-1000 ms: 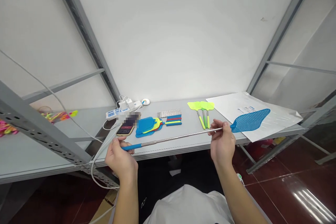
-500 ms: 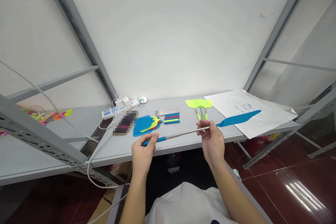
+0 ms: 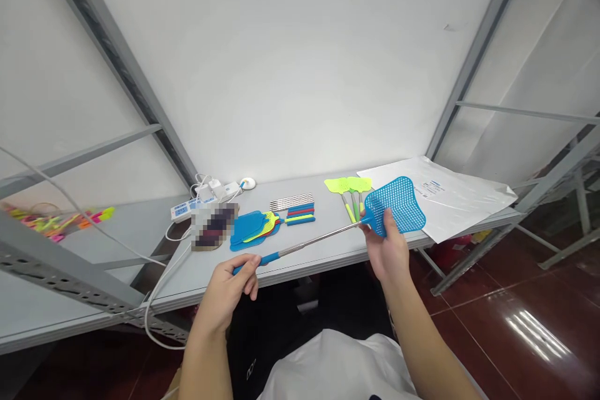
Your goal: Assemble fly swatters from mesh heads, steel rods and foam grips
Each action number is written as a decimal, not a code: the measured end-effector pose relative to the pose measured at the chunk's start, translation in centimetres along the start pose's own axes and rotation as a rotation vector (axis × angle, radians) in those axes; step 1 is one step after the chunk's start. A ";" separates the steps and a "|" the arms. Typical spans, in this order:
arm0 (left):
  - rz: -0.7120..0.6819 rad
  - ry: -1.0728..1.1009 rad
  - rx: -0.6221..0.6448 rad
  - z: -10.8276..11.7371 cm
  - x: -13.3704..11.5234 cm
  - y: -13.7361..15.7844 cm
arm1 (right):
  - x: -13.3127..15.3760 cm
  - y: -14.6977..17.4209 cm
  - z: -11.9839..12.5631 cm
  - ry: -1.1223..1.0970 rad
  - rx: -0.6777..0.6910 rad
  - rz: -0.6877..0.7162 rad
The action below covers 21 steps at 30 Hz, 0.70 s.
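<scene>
A blue fly swatter (image 3: 402, 205) with a telescopic metal rod is held up above the table's front edge. Its blue handle is pinched by my left hand (image 3: 229, 284), thumb on top. At the other end, my right hand (image 3: 387, 249) grips the perforated head near its neck, with the thumb on the front face and the fingers mostly hidden behind. Beyond the rod lie a stack of blue, yellow and red swatter heads (image 3: 248, 228), several coloured handles (image 3: 301, 212) and a row of metal rods (image 3: 291, 201). Three yellow-green swatters (image 3: 347, 185) lie behind my right hand.
A white plastic mailing bag (image 3: 450, 203) covers the table's right end. A power strip (image 3: 185, 208) with plugs and white cables sits at the back left, beside a blurred-out object (image 3: 214, 227). Metal shelf posts (image 3: 122, 69) frame both sides. Colourful items (image 3: 56, 222) lie far left.
The swatter has turned about its rod, so its head now shows its broad face instead of its edge. My left hand moved left and the rod between my hands looks longer. My right hand grips the head.
</scene>
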<state>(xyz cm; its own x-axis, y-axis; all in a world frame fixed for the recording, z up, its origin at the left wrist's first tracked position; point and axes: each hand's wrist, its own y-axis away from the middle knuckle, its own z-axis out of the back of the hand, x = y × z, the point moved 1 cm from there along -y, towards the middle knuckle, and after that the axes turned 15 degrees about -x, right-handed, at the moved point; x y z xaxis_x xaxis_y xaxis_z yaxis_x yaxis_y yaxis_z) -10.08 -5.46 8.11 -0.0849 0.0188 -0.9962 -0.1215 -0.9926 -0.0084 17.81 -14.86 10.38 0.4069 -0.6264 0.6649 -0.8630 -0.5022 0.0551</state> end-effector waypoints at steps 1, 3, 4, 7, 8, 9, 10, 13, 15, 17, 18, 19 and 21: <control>0.004 0.003 -0.013 0.0 0.0 0.0 | 0.1 -0.1 0.0 0.011 -0.002 0.045; 0.004 0.024 -0.040 -0.2 -0.1 0.0 | 0.3 -0.1 -0.1 0.007 0.016 0.100; 0.000 0.034 -0.050 -0.5 -0.1 0.1 | 0.3 0.0 -0.2 -0.005 0.021 0.115; -0.013 0.035 -0.044 -1.7 -0.2 0.5 | 0.0 0.9 -0.7 -0.007 0.004 0.152; -0.013 0.027 -0.017 -2.3 -0.2 0.7 | -0.4 1.3 -0.9 0.008 0.010 0.144; -0.014 0.020 0.017 -2.9 -0.2 1.0 | -0.8 1.9 -1.0 0.023 0.027 0.122; -0.013 0.017 0.054 -3.5 -0.1 1.2 | -1.3 2.4 -1.2 0.042 0.056 0.090; -0.010 0.017 0.114 -5.0 0.0 1.8 | -2.8 3.4 -1.3 0.090 0.119 0.024; -0.004 0.012 0.087 -5.5 0.0 1.8 | -3.5 3.4 -1.2 0.114 0.110 0.029; 0.002 0.021 0.060 -5.9 0.0 1.9 | -4.1 3.4 -1.0 0.143 0.120 0.006; 0.009 0.039 0.068 -6.3 0.1 1.9 | -4.5 3.5 -0.8 0.168 0.158 -0.025; 0.024 0.063 0.100 -6.7 0.2 2.1 | -5.0 3.8 -0.7 0.201 0.214 -0.062; 0.079 0.110 0.198 -8.0 0.7 2.5 | -6.1 4.5 -0.4 0.273 0.320 -0.119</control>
<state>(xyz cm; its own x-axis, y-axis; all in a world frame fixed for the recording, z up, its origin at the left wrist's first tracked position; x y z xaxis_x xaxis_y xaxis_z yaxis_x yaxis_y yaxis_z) -2.53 -8.91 6.71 0.0048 -0.0822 -0.9966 -0.3107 -0.9474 0.0766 11.29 -13.09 6.92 0.3666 -0.3940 0.8428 -0.6615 -0.7474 -0.0616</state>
